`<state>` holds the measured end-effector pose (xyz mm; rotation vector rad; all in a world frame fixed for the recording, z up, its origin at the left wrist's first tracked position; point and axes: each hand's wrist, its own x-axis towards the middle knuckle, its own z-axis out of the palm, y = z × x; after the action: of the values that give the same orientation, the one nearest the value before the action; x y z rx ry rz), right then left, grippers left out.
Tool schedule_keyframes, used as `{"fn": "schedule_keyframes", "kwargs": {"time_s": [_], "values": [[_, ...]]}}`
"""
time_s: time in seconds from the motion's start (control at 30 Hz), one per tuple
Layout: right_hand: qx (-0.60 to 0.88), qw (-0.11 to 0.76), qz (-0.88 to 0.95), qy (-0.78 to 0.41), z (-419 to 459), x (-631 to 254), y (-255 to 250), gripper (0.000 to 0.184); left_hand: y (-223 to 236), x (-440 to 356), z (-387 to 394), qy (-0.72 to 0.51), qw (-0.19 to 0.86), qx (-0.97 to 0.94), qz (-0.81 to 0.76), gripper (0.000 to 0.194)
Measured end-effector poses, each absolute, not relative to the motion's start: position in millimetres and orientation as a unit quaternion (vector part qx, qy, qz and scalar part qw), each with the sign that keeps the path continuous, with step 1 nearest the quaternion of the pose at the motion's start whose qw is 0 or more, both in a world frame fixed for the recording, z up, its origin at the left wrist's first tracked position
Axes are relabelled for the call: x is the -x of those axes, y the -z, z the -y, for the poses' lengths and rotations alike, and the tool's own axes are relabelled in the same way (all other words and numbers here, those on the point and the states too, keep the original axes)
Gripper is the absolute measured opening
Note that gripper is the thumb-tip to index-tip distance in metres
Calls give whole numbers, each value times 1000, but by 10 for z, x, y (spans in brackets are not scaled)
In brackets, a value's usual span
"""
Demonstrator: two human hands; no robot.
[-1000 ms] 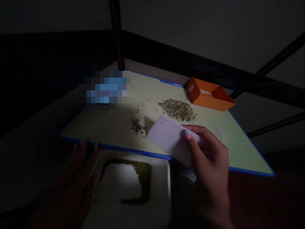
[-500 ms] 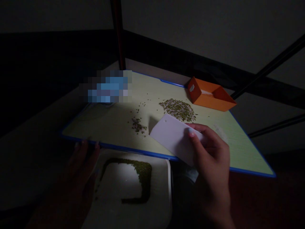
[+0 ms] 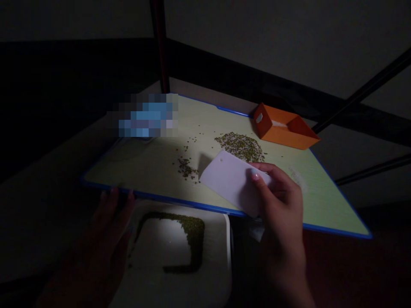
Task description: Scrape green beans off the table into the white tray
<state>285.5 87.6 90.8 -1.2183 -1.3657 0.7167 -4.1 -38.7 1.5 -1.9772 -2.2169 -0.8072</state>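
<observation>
My right hand [image 3: 282, 201] is closed on a flat white plastic scraper [image 3: 229, 179] with a small hole near one corner, the thumb on its top face. The scraper is tilted over the pale green board [image 3: 154, 167], its left end beside a small cluster of greenish-brown grains [image 3: 186, 168]. Behind it lies a larger spread of grains [image 3: 242, 146]. My left hand [image 3: 107, 231] is in deep shadow, fingers stretched toward the board's blue front edge, beside a white tub [image 3: 228, 256]. More grains [image 3: 194, 239] line the tub's far and right sides.
An orange open box [image 3: 285, 128] sits at the board's back right. At the back left is a blurred-out blue item [image 3: 147, 117]. A dark upright post [image 3: 159, 47] stands behind the board, and walls close off the back.
My right hand and the scraper have shifted slightly left and up in the view. The left hand, the grains and the tub look the same.
</observation>
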Motion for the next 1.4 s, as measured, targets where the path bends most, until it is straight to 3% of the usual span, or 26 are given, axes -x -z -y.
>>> {"fn": "schedule_keyframes", "kwargs": {"time_s": [0.6, 0.9, 1.23, 1.4], "values": [[503, 546, 560, -368, -801, -2796, -973, 13, -13, 71, 402, 243, 22, 647, 723, 65], [420, 510, 624, -417, -736, -2688, -1005, 7, -61, 34, 379, 254, 31, 653, 713, 66], [509, 563, 587, -282, -668, -2699, -1013, 12, -33, 46, 401, 255, 18, 644, 721, 64], [475, 543, 621, -304, -637, -2613, -978, 11, -39, 71, 386, 258, 12, 656, 709, 67]]}}
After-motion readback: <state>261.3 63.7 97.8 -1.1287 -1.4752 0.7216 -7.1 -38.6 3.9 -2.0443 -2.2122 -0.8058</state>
